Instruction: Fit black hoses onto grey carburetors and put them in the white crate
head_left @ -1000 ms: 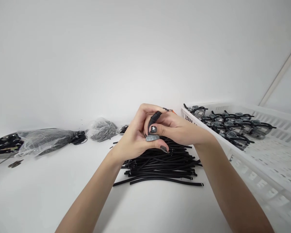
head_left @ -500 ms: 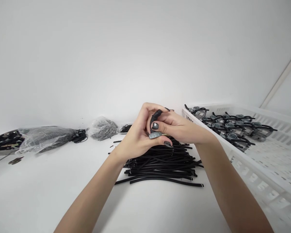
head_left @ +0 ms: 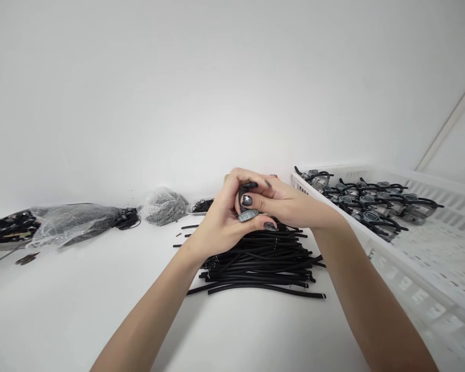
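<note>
In front of me, above the table, my two hands are closed together around a small metal part with a round grey cap [head_left: 248,216]. My left hand [head_left: 220,219] wraps it from the left, fingers curled over the top. A short bent black rubber hose [head_left: 248,185] rises from between the fingers. My right hand [head_left: 284,205] presses its thumb against this hose just above the cap, its other fingers curled behind. Most of the metal part is hidden by the hands. Below them lies a pile of cut black rubber hoses [head_left: 256,266].
At right stands a white slotted plastic basket [head_left: 406,266] with several carburetor-like metal parts [head_left: 372,201] fitted with black hoses. Along the wall at left lie clear bags [head_left: 165,205] of small parts, a tray of black rings [head_left: 202,205] and dark pieces [head_left: 11,226].
The grey cap has tilted so more of its top faces me. The hose end has dipped lower and bent further between my fingers. Both hands keep their grip.
</note>
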`<action>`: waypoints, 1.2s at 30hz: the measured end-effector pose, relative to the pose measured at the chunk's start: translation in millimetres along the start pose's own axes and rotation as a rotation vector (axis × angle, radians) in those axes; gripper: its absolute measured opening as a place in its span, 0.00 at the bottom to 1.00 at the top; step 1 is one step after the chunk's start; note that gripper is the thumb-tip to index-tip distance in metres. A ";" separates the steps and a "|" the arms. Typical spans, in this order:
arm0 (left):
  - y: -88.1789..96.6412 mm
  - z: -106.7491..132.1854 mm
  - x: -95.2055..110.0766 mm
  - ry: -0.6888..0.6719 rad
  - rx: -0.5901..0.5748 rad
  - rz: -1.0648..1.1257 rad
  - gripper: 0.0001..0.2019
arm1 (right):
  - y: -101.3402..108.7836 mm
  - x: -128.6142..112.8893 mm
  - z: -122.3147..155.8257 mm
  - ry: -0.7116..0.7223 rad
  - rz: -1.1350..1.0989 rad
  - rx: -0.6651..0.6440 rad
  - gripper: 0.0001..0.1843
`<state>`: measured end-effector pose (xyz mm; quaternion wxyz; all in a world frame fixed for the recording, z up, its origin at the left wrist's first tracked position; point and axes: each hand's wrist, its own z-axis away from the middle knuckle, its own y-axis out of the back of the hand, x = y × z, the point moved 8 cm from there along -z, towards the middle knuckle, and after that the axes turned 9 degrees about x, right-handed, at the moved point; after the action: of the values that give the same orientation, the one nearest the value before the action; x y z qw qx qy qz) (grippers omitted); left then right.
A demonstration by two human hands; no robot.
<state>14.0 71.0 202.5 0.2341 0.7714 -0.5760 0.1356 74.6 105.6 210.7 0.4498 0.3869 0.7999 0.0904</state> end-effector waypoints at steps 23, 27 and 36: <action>-1.3 1.2 -5.3 0.066 -0.027 -0.059 0.16 | 0.9 6.1 0.5 -0.030 -0.071 0.010 0.22; -1.4 0.4 -1.4 0.026 -0.029 -0.048 0.22 | 1.0 8.2 1.1 -0.045 -0.028 0.001 0.25; -2.1 1.0 -2.9 0.053 -0.045 -0.083 0.23 | 1.3 10.5 0.8 -0.072 -0.005 0.003 0.25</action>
<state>15.0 73.3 199.8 0.2719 0.7852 -0.5402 0.1330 72.8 113.7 204.0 0.4778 0.3886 0.7843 0.0742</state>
